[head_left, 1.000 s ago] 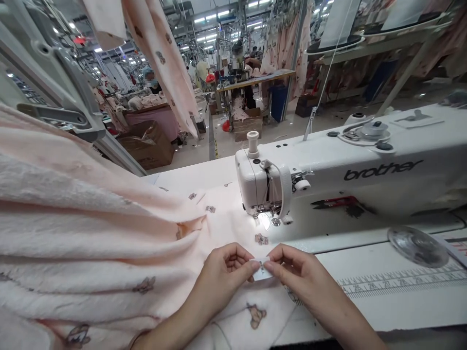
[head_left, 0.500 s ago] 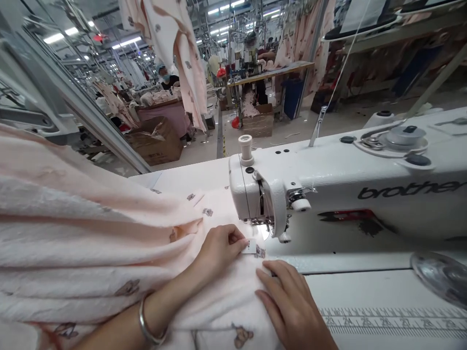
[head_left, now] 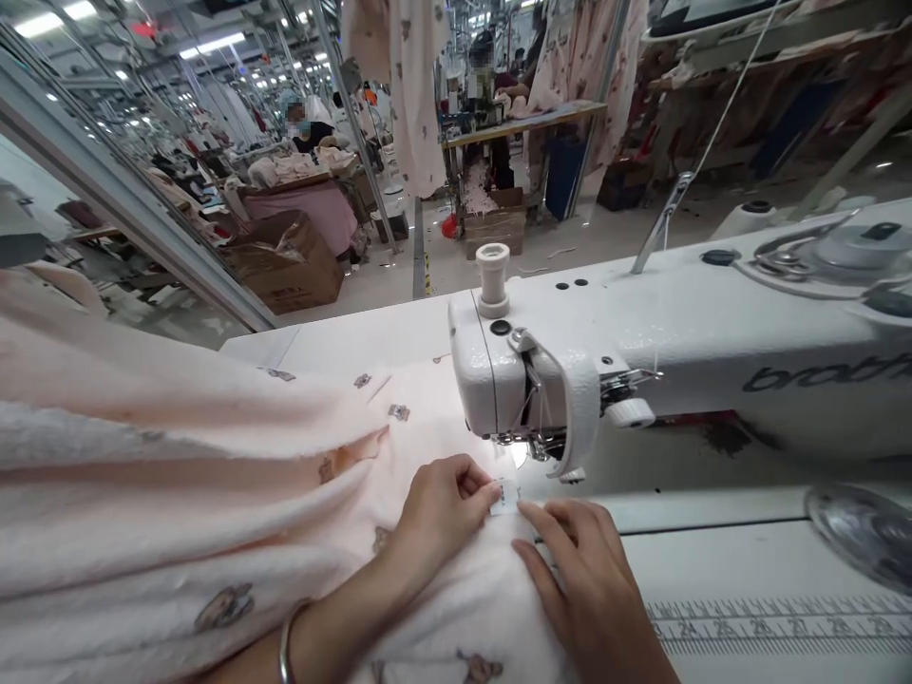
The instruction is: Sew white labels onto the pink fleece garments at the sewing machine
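Between thumb and forefinger, my left hand (head_left: 450,508) pinches the left edge of a small white label (head_left: 506,496) with dark print. The label lies over pale pink plush fabric (head_left: 285,532) printed with small animal figures. My right hand (head_left: 580,551) rests on the fabric with fingers apart, its forefinger tip at the label's right edge. Just beyond the label is the needle area of a white sewing machine (head_left: 523,380), where a light glows. The fabric spreads in folds to the left, and a slit in it shows a peach-coloured inside.
A printed ruler (head_left: 776,625) runs along the table's right front. A clear round disc (head_left: 859,537) sits at the right. Thread rises from the machine's thread guide (head_left: 666,218). Beyond the table are a cardboard box (head_left: 285,261), hanging pink fabric (head_left: 417,104) and people at other machines.
My right forefinger has come up to the label's right edge. The label, still in my left hand, has shifted slightly right and down in view, and the view has turned a little.
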Available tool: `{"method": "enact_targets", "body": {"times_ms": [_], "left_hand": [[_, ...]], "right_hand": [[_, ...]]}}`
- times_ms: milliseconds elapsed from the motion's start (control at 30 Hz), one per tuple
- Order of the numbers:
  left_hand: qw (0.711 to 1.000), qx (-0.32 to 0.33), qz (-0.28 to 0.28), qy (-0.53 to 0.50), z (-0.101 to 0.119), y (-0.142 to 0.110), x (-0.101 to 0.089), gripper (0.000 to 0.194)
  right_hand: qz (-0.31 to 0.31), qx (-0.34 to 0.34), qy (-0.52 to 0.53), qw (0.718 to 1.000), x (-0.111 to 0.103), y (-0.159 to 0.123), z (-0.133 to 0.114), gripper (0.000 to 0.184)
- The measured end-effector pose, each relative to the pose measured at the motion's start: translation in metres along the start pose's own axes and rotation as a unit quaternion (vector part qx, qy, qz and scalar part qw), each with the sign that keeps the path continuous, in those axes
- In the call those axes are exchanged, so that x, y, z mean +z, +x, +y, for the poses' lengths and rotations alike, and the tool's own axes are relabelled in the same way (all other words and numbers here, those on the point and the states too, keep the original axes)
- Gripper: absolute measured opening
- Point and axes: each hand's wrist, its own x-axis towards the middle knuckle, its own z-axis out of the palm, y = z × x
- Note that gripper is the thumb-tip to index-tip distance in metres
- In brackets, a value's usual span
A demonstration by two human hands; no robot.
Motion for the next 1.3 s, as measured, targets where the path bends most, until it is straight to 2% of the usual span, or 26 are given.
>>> {"method": "enact_targets", "body": {"times_ms": [633, 967, 1100, 1200, 1300], "left_hand": [[1.000, 0.009, -0.024, 0.004, 0.001, 0.002, -0.004, 0.014], [0.998, 0.030, -0.008, 0.047, 0.005, 0.001, -0.001, 0.016], [0.993, 0.068, 0.025, 0.097, 0.006, -0.008, -0.008, 0.010], [0.970, 0.141, 0.042, 0.191, 0.005, -0.026, -0.018, 0.019], [0.928, 0.259, -0.014, 0.269, 0.000, -0.042, -0.023, 0.031]], "right_hand": [[0.010, -0.019, 0.001, 1.000, -0.002, 0.000, -0.003, 0.026], [0.024, -0.029, 0.001, 0.999, -0.002, 0.002, -0.004, 0.027], [0.019, -0.035, 0.002, 0.999, -0.002, 0.002, -0.005, 0.026], [0.014, -0.035, 0.002, 0.999, -0.002, 0.001, -0.005, 0.026], [0.012, -0.034, 0.003, 0.999, -0.002, 0.001, -0.005, 0.026]]}}
